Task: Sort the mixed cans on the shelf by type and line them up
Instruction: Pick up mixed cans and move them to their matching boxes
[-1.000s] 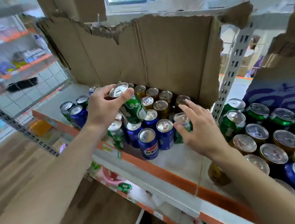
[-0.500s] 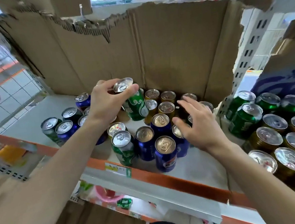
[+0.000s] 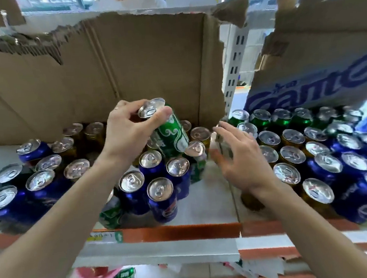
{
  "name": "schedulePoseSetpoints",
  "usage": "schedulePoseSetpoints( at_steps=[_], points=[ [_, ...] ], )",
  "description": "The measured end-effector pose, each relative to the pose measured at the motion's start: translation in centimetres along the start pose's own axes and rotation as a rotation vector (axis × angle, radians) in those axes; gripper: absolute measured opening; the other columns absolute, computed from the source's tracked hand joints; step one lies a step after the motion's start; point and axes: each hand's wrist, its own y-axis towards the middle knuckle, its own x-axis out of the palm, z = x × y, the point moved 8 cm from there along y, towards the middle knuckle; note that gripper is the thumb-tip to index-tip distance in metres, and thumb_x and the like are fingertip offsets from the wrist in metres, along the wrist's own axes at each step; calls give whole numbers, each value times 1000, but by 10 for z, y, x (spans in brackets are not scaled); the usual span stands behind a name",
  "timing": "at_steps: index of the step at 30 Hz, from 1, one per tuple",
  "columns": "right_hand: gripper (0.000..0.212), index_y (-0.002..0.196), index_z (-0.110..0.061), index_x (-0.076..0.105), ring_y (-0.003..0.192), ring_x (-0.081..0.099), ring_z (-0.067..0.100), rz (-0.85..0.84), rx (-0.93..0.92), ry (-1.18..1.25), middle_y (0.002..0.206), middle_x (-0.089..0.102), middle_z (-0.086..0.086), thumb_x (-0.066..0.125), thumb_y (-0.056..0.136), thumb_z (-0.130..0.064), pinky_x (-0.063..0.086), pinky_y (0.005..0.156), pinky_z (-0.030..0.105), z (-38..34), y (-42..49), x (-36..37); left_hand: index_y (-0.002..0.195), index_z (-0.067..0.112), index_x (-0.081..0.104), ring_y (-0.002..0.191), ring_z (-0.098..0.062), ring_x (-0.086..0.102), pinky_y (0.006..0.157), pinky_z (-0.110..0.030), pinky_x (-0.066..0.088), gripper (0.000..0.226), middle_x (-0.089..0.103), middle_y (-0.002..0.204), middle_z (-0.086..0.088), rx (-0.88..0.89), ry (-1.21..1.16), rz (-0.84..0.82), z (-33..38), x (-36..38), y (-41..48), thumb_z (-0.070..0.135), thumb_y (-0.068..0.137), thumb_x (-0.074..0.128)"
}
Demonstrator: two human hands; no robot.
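shelf (image 3: pixel 213 193): packed with cans side to side
cardboard box (image 3: pixel 141 61): behind the cans, upper middle of the frame
right-side cans (image 3: pixel 310 142): green, gold and blue in rows, we think these are done
middle cans (image 3: pixel 157 184): colours all mixed, so lots is left
left hand (image 3: pixel 124 130): we pinch the green can (image 3: pixel 171 133) by its top, tilted above the middle cans
right hand (image 3: pixel 241 156): our fingers spread, holding nothing, right of centre

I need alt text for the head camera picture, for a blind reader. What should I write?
The left hand holds a tilted green can by its top above mixed cans, blue, gold and green, on a shelf. The right hand is open beside it, with a torn cardboard wall behind.
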Motion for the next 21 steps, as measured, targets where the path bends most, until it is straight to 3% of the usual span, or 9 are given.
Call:
schedulePoseSetpoints(
  at_steps=[3,6,7,10,14,17,21],
  points=[
    [56,145,-19,45,142,32,22,51,82,-38,154,40,1,60,94,-35,22,119,48,33,-13,-33,84,51,70,100,-14,63,88,-40,56,28,59,106,-5,-8,-2,-87,8,48,-2,65,62,80],
    [57,146,-19,44,142,33,20,66,136,-68,154,40,0,61,93,-31,22,119,47,61,-25,-55,104,27,74,99,-16,59,81,-16,48,43,55,103,-4,19,72,-185,14,95,-7,52,70,83],
    [57,146,-19,44,142,33,20,68,151,-67,154,40,0,62,93,-31,22,119,47,68,-29,-61,106,21,74,97,-15,58,81,-14,45,46,54,99,-2,40,92,-205,17,108,-10,50,71,83],
    [58,146,-19,44,142,33,19,64,168,-82,153,41,0,62,93,-32,24,118,48,86,-37,-70,116,15,72,90,-9,54,84,-18,41,58,50,90,7,95,148,-266,23,142,-18,49,71,83],
    [57,146,-23,43,143,33,18,44,178,-90,153,42,-1,59,93,-37,25,117,52,101,-45,-70,123,14,68,95,-14,52,77,-8,35,64,50,99,-2,101,220,-326,12,175,-25,49,71,84],
    [57,146,-23,43,142,34,18,18,185,-101,153,42,-2,56,93,-38,25,117,52,110,-50,-65,129,12,65,97,-14,51,81,-17,34,69,48,99,2,69,258,-350,-1,191,-28,47,73,84],
    [56,146,-24,43,143,33,18,0,204,-110,153,41,-2,57,93,-36,22,118,52,120,-53,-62,128,11,64,101,-15,49,83,-15,30,64,50,107,-3,27,276,-374,-14,208,-31,41,75,84]
  ],
)
